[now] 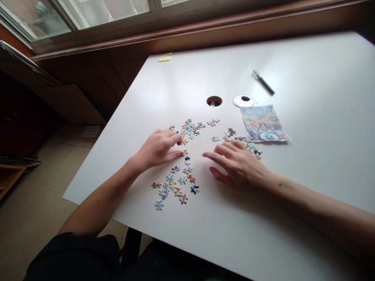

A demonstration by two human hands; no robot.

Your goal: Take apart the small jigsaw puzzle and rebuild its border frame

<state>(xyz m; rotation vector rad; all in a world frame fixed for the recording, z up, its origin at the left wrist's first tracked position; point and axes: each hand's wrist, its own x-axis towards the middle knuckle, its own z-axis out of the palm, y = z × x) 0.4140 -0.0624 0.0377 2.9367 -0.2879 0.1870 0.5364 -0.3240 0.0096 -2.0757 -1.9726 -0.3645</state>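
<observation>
Loose jigsaw puzzle pieces lie in scattered groups on a white table (293, 168). My left hand (159, 147) is over the left side, thumb and curled fingers apart, close to a small puzzle piece (185, 152) by the thumb tip; nothing shows held in it. Just below that lies a dark blue piece (187, 160). My right hand (237, 162) rests palm down with its index finger stretched out, near more pieces (251, 146) partly hidden behind it. One cluster (190, 128) lies beyond my left hand, and another cluster (172, 185) is nearer to me.
A printed puzzle picture sheet (265, 123) lies beyond my right hand. Farther back are a black pen-like object (263, 82), a round metal cover (243, 101) and a cable hole (214, 101). A yellow sticky note (165, 57) is at the far edge, below the window.
</observation>
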